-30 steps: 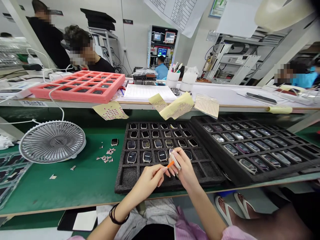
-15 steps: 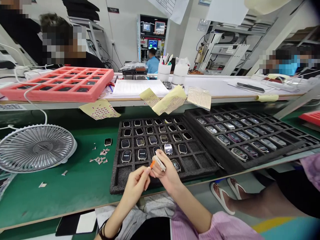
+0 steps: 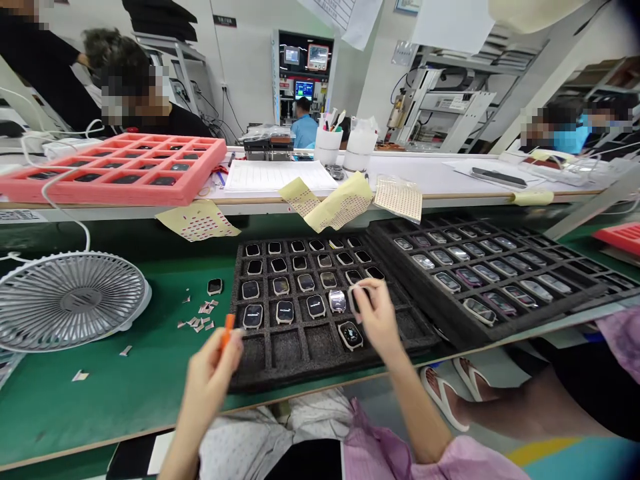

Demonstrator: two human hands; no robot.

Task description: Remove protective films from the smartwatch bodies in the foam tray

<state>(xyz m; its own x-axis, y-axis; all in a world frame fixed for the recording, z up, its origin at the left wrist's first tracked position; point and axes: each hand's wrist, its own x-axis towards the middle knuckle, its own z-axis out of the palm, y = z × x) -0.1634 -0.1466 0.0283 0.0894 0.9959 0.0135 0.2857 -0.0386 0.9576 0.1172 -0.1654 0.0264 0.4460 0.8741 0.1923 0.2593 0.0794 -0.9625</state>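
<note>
The green bench carries a black foam tray of watches at twelve o'clock, with a fan at ten o'clock and a pink foam tray further back. At seven o'clock, the left hand has its grip clamped on an orange stick, just beside the black tray. At one o'clock, the right hand has its grip closed on a pale watch, slightly blurred, over the tray.
</note>
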